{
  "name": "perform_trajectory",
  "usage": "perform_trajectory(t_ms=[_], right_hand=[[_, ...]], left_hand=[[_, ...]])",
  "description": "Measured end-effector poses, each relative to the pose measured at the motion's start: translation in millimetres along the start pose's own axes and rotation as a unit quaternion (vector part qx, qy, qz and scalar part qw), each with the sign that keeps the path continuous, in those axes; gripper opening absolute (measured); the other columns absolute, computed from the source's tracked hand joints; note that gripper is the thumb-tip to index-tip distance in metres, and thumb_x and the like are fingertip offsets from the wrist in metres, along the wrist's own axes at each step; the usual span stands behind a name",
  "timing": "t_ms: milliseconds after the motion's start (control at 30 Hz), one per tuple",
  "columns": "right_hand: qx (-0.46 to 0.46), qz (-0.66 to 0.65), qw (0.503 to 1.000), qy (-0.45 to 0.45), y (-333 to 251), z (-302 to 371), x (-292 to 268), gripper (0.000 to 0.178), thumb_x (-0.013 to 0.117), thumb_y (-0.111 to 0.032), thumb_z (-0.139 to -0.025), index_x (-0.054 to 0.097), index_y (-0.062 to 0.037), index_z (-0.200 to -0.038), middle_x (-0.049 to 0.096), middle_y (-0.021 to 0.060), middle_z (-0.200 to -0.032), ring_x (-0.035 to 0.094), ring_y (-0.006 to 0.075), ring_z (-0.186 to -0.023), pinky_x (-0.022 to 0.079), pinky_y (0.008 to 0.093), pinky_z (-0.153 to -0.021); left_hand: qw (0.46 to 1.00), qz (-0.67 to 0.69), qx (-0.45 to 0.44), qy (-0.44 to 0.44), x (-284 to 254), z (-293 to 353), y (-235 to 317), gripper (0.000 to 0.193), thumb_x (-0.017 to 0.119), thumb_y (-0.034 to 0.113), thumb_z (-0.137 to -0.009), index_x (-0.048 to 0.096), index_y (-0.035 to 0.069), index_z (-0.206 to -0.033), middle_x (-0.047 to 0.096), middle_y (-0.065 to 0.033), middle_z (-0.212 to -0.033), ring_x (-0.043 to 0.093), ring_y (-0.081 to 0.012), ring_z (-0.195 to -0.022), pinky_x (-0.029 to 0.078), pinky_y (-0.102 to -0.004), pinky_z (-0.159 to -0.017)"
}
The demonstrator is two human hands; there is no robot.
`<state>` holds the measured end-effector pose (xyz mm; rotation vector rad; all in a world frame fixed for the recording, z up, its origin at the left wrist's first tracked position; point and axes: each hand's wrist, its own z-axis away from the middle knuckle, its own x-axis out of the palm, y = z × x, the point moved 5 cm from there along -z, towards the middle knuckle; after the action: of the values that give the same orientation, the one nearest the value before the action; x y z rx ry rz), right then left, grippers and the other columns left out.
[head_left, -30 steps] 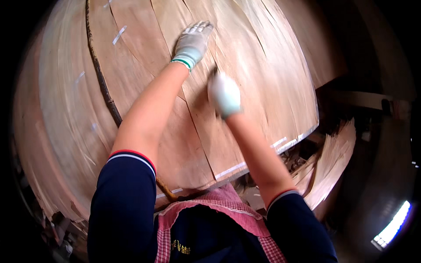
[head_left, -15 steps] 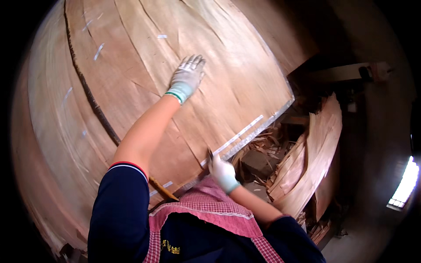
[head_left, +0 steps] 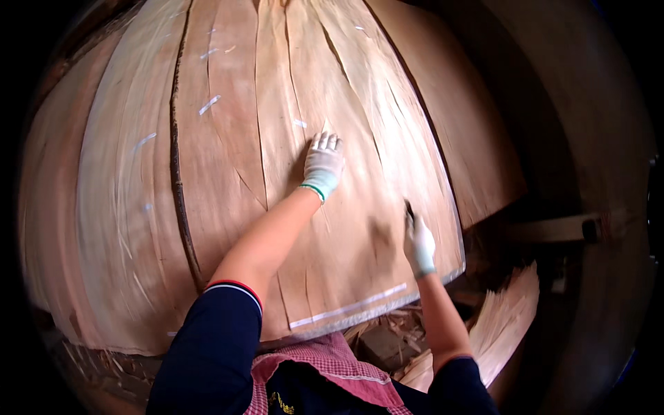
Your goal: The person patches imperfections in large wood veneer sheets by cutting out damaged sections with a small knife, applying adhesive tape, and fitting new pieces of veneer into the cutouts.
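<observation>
My left hand point(head_left: 324, 163), in a white glove with a green cuff edge, lies flat on a large stack of pale wood veneer sheets point(head_left: 360, 256). Its fingers point away from me, beside a small raised sliver of veneer point(head_left: 326, 126). To the right, my right hand point(head_left: 419, 242), also gloved, is closed around a short dark tool point(head_left: 409, 208) whose tip points away from me. The tool is smeared by motion, so its kind is not clear. That hand is over the right part of the top sheet and casts a shadow on it.
A long white tape strip point(head_left: 349, 306) runs along the near edge, with short tape pieces point(head_left: 209, 104) farther left. A dark bark-edged seam point(head_left: 176, 159) crosses the veneer. Torn veneer scraps point(head_left: 508, 321) stand at the lower right, below a wooden beam point(head_left: 553, 229).
My right hand has moved from the near edge up over the sheet with the dark tool. My view has turned, and my left hand now rests beside the raised sliver.
</observation>
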<state>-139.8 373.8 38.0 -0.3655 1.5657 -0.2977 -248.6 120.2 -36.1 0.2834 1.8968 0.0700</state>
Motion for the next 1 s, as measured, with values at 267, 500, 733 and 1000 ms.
perform_trajectory(t_ms=[267, 500, 733, 1000], right_hand=[[-0.191, 0.071, 0.974, -0.096, -141, -211, 122, 0.019, 0.047, -0.02, -0.09, 0.059, -0.0052, -0.093, 0.067, 0.0236, -0.086, 0.066, 0.0422, -0.082, 0.052, 0.0498, -0.074], [-0.251, 0.095, 0.949, -0.165, -33, -177, 93, 0.019, 0.052, -0.025, -0.091, 0.055, -0.0067, -0.094, 0.066, 0.0189, -0.073, 0.064, 0.0395, -0.065, 0.05, 0.0505, -0.059], [-0.118, 0.156, 0.954, -0.226, 37, -144, 38, 0.019, 0.049, -0.022, -0.093, 0.054, -0.0058, -0.102, 0.067, 0.0201, -0.08, 0.065, 0.0413, -0.074, 0.05, 0.0512, -0.065], [-0.026, 0.078, 0.975, -0.205, 176, -70, -10, 0.029, 0.066, -0.029, -0.082, 0.053, -0.0073, -0.096, 0.064, 0.0219, -0.077, 0.064, 0.0424, -0.076, 0.049, 0.0482, -0.063]], left_hand=[[0.99, 0.11, -0.077, 0.053, -1, -2, -2, 0.041, 0.056, 0.021, -0.089, 0.052, 0.0, -0.124, 0.049, -0.0219, -0.132, 0.044, -0.0378, -0.127, 0.033, -0.0464, -0.111], [0.995, 0.055, -0.075, 0.043, 6, 4, -11, 0.039, 0.063, 0.024, -0.086, 0.055, 0.004, -0.119, 0.054, -0.0159, -0.127, 0.047, -0.0323, -0.124, 0.036, -0.0434, -0.109], [0.995, 0.092, 0.015, -0.023, 31, -44, 52, 0.055, 0.056, 0.005, -0.079, 0.051, 0.009, -0.133, 0.05, -0.0123, -0.138, 0.044, -0.0302, -0.13, 0.033, -0.0407, -0.112], [0.993, 0.07, 0.091, -0.037, 54, -68, 109, 0.048, 0.051, 0.006, -0.084, 0.054, 0.012, -0.131, 0.048, -0.009, -0.142, 0.042, -0.0258, -0.133, 0.029, -0.0366, -0.114]])
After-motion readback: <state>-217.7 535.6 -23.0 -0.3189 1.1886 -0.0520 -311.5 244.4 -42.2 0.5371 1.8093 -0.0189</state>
